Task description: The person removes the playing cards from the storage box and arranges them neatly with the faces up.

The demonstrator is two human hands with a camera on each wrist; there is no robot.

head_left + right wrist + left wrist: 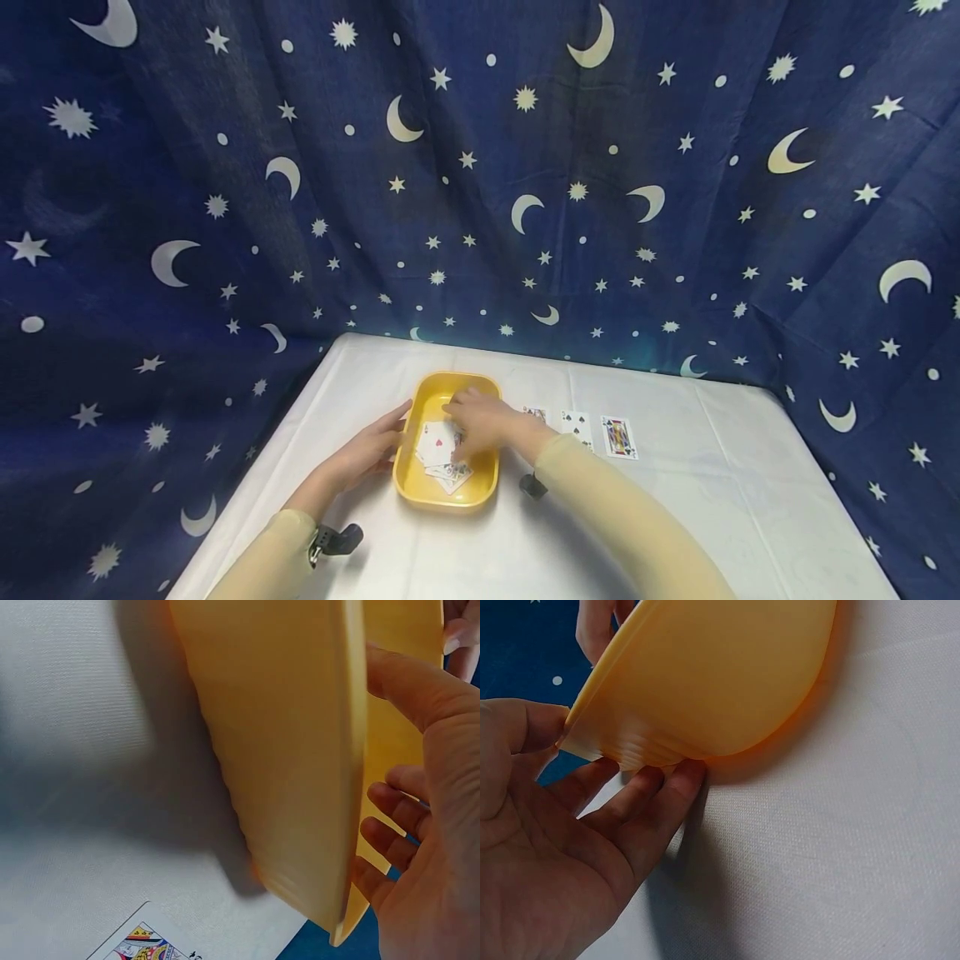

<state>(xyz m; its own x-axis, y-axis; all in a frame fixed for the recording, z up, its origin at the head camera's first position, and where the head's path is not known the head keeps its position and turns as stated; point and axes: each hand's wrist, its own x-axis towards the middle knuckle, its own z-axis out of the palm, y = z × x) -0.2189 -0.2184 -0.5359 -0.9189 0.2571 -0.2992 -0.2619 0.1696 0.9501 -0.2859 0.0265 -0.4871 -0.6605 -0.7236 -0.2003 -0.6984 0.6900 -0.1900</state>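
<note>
Sitting near the middle of the desk (375, 550), which wears a white cloth, a yellow tray (480, 492) holds a loose heap of cards (441, 454), the top one showing a red heart. The left hand (367, 450) lies along the tray's left wall; in the left wrist view its fingers (649, 806) are nearly straight and tucked against the underside of the rim, the thumb resting on the rim's edge, so it steadies rather than clasps. The right hand (480, 421) reaches over the right rim into the tray, above the cards. In the right wrist view its fingers (397, 806) are loosely curled inside the tray with the thumb stretched along the wall; whether they pinch a card cannot be told. Just right of the tray, three more cards lie face up in a row on the cloth: one partly hidden by the right hand, a black spade card (577, 427), and a court card (618, 437) farthest right. Behind the desk hangs a dark blue curtain (480, 167) printed with moons and stars.
</note>
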